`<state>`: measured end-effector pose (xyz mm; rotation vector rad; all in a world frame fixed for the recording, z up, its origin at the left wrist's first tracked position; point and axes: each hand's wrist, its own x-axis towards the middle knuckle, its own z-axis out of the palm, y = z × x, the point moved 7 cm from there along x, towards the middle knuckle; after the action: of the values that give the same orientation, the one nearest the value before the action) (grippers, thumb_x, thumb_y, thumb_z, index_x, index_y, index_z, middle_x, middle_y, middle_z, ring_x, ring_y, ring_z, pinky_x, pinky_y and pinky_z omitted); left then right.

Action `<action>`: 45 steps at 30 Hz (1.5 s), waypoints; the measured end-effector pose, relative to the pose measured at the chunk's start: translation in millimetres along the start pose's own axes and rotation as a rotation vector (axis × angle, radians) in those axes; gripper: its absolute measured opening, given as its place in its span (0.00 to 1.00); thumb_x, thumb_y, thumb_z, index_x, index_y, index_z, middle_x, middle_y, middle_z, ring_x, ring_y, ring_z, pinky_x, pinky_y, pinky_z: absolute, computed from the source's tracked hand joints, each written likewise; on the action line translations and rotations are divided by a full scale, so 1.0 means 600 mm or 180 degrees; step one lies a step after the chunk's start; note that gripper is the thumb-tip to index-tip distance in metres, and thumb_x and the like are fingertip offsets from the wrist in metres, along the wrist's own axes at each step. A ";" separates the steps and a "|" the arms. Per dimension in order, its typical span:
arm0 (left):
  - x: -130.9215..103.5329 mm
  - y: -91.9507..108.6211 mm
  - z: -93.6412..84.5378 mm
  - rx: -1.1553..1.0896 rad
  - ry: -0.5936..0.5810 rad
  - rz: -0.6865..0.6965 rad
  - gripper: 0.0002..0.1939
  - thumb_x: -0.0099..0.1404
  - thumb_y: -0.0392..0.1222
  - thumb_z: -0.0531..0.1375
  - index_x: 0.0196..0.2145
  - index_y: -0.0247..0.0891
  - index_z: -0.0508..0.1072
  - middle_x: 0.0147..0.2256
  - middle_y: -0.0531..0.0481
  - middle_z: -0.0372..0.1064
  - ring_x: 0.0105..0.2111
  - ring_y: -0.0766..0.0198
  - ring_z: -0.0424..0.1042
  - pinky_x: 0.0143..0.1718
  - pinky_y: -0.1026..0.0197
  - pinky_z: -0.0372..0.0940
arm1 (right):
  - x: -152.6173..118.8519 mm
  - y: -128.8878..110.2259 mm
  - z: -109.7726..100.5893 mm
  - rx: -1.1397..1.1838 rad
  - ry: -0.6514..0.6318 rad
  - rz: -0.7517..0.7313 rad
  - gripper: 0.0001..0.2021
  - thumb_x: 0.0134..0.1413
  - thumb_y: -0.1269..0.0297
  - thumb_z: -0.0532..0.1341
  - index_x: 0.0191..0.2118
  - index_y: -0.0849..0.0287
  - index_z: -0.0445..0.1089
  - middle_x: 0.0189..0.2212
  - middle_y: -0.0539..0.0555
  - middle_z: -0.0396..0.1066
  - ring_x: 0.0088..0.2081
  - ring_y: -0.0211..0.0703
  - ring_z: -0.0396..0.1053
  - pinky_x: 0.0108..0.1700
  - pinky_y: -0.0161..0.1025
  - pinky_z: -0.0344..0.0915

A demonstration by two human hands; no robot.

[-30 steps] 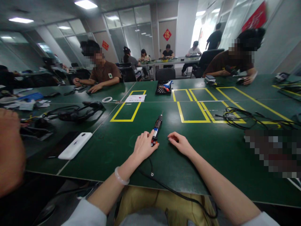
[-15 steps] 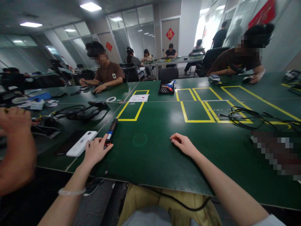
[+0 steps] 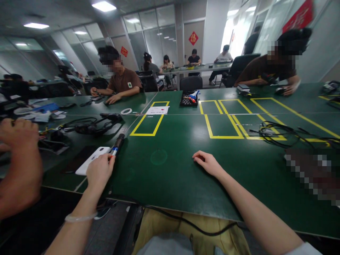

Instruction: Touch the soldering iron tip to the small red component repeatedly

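My left hand (image 3: 99, 171) is closed around the lower end of a black rod-shaped tool with a blue band (image 3: 117, 146). The tool points away from me, over the green table (image 3: 170, 184). Just left of it lies a white phone-shaped slab (image 3: 91, 160), partly hidden behind my left hand. My right hand (image 3: 207, 163) rests on the tabletop with its fingers loosely curled together, and nothing shows in them. A faint round mark (image 3: 158, 157) is on the table between my hands.
Yellow tape outlines (image 3: 225, 136) mark the table. Beyond them sits a black tray (image 3: 189, 102) with small tools. Coiled black cables (image 3: 271, 131) lie to the right. A co-worker's arm (image 3: 22, 170) is close on my left. A black cord (image 3: 196, 226) hangs along the front edge.
My left hand has gone from lying over the tool with fingers spread to closing around it. The tool has shifted left, towards the white slab. My right hand has stayed put.
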<state>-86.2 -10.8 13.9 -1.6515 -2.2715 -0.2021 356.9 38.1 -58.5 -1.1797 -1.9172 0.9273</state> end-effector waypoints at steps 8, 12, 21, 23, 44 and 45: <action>-0.016 0.295 -0.039 -0.3056 -0.0898 0.1058 0.19 0.66 0.53 0.50 0.42 0.38 0.71 0.32 0.51 0.71 0.33 0.64 0.70 0.38 0.62 0.63 | 0.001 0.006 0.000 0.0251 -0.0028 0.0036 0.08 0.57 0.64 0.57 0.39 0.59 0.71 0.30 0.52 0.73 0.31 0.40 0.68 0.36 0.37 0.63; -0.051 0.462 -0.015 -0.4009 -0.1891 0.1611 0.20 0.66 0.50 0.51 0.49 0.36 0.69 0.28 0.53 0.66 0.28 0.68 0.66 0.33 0.64 0.62 | 0.002 0.008 0.002 0.0728 -0.0091 0.0017 0.09 0.57 0.62 0.58 0.41 0.59 0.69 0.31 0.52 0.72 0.31 0.40 0.69 0.37 0.38 0.65; -0.100 0.551 0.046 -0.4873 -0.2823 0.1643 0.32 0.63 0.54 0.57 0.58 0.32 0.60 0.21 0.59 0.59 0.21 0.72 0.58 0.24 0.67 0.55 | 0.004 0.001 0.023 0.1783 -0.0417 0.0000 0.14 0.54 0.55 0.62 0.41 0.59 0.66 0.33 0.54 0.74 0.33 0.40 0.71 0.37 0.38 0.67; -0.098 0.546 0.051 -0.4865 -0.2773 0.1630 0.32 0.63 0.54 0.57 0.59 0.32 0.60 0.20 0.60 0.59 0.20 0.72 0.58 0.24 0.67 0.55 | 0.006 -0.001 0.025 0.1849 -0.0414 0.0033 0.15 0.53 0.55 0.64 0.41 0.59 0.66 0.32 0.53 0.74 0.33 0.40 0.71 0.37 0.38 0.66; -0.083 0.537 0.083 -0.5091 -0.2687 0.1121 0.19 0.58 0.52 0.62 0.40 0.36 0.64 0.31 0.53 0.66 0.28 0.70 0.69 0.29 0.65 0.67 | 0.038 0.038 0.016 0.1724 0.0214 0.0677 0.19 0.48 0.48 0.64 0.32 0.60 0.64 0.22 0.48 0.69 0.23 0.35 0.67 0.24 0.33 0.64; -0.083 0.537 0.081 -0.5083 -0.2673 0.1145 0.19 0.58 0.52 0.63 0.40 0.37 0.64 0.31 0.54 0.66 0.28 0.70 0.70 0.29 0.65 0.67 | 0.037 0.036 0.016 0.1667 0.0233 0.0612 0.19 0.48 0.48 0.64 0.32 0.60 0.64 0.22 0.48 0.68 0.23 0.35 0.67 0.24 0.33 0.64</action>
<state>223.4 62.1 -72.7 -3.2882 -2.1609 -1.9185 350.5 63.7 -77.3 -1.0674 -1.3936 1.3660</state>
